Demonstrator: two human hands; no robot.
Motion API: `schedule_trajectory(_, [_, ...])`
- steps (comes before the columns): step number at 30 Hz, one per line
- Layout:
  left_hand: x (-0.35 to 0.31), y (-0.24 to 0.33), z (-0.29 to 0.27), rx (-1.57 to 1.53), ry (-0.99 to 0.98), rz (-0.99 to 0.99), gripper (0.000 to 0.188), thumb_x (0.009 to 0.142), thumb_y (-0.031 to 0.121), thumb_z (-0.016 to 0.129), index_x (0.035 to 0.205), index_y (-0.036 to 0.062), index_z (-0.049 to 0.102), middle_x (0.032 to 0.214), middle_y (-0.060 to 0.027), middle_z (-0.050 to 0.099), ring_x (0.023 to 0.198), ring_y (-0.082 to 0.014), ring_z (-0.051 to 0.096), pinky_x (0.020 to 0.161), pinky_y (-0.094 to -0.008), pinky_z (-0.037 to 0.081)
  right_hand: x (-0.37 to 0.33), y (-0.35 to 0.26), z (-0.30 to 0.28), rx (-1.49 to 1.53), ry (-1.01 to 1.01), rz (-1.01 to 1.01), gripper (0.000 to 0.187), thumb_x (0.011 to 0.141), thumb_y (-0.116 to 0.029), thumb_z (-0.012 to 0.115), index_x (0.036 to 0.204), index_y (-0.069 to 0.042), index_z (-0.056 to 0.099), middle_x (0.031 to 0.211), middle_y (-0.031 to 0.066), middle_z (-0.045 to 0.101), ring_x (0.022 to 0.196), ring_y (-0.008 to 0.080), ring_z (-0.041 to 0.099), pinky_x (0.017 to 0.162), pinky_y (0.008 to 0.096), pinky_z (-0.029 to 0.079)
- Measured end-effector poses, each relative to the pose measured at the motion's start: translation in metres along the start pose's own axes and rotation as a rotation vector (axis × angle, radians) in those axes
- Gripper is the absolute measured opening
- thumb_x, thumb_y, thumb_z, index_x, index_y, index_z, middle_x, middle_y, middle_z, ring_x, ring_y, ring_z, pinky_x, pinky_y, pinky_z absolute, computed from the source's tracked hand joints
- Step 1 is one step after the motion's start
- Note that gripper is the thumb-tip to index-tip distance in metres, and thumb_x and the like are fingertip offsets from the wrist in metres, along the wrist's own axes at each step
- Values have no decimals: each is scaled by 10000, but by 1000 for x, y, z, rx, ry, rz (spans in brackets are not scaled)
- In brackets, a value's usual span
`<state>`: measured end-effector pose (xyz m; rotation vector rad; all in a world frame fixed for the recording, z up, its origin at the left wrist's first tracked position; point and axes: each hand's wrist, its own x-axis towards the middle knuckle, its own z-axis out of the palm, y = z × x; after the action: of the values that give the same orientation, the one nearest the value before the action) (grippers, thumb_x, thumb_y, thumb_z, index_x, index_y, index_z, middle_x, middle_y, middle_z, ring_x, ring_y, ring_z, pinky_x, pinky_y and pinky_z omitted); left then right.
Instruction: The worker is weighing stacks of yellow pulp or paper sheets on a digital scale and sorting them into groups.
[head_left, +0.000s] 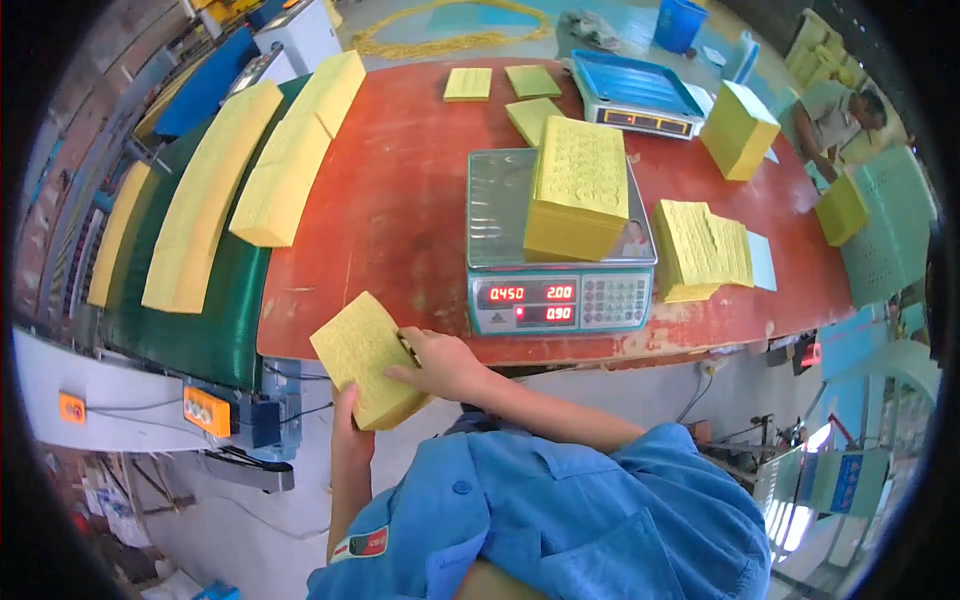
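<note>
Before my body, just off the table's front edge, I hold a stack of yellow embossed paper sheets (362, 352) at a tilt. My left hand (349, 418) grips its lower left corner from below, the fingers mostly hidden under it. My right hand (442, 364) is closed on the stack's right edge, thumb on top and fingertips at the side. To the right stands a digital scale (498, 215) with a lit red display. A taller stack of yellow sheets (580, 180) rests on the right part of its metal pan.
Long rows of yellow paper (215, 195) lie on a green conveyor belt (235, 335) at left. On the red table (400, 150) are a fanned yellow stack (695, 250), an upright yellow block (740, 130), thin sheet piles (467, 84) and a second scale (640, 90). Another person (835, 120) sits at far right.
</note>
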<state>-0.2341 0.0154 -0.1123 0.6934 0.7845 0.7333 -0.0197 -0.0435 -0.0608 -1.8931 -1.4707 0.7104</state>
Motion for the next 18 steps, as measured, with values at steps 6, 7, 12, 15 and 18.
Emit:
schedule_trajectory(6, [2, 26, 36, -53, -143, 10, 524, 961, 295, 461, 1396, 10, 394, 1371, -151, 497, 1246, -267, 508, 1032, -417, 416, -25, 26, -30, 256, 7, 89, 886, 811, -479, 711, 1428, 46, 351, 1405, 266, 452, 1273, 340, 496, 1030, 401, 430])
schedule_trajectory(7, [3, 34, 49, -52, -156, 6, 524, 961, 295, 461, 1396, 10, 394, 1371, -151, 497, 1246, -267, 508, 1032, -417, 416, -27, 29, -35, 492, -25, 115, 913, 811, -487, 711, 1438, 53, 326, 1421, 273, 428, 1306, 350, 456, 1058, 401, 398])
schedule_trajectory(12, [14, 76, 143, 485, -358, 295, 357, 965, 196, 506, 1243, -24, 548, 1218, -122, 612, 1042, -198, 617, 852, -335, 523, -45, 20, -103, 1053, 272, 12, 890, 841, -407, 712, 1466, 52, 275, 1435, 224, 420, 1298, 313, 455, 1074, 409, 373])
schedule_trajectory(15, [56, 83, 231, 25, -624, 73, 438, 997, 295, 431, 1305, -6, 512, 1230, -130, 606, 1103, -212, 604, 913, -367, 511, -62, 2, -177, 891, 673, -82, 757, 878, -284, 686, 1454, 41, 317, 1413, 193, 447, 1225, 266, 514, 1025, 371, 417])
schedule_trajectory(18, [128, 76, 306, 137, -783, 24, 453, 950, 333, 554, 1333, 98, 497, 1336, -137, 533, 1170, -248, 566, 968, -429, 464, -53, 12, -240, 830, 899, -105, 603, 901, -230, 652, 1398, 27, 427, 1332, 166, 523, 1138, 214, 558, 945, 319, 459])
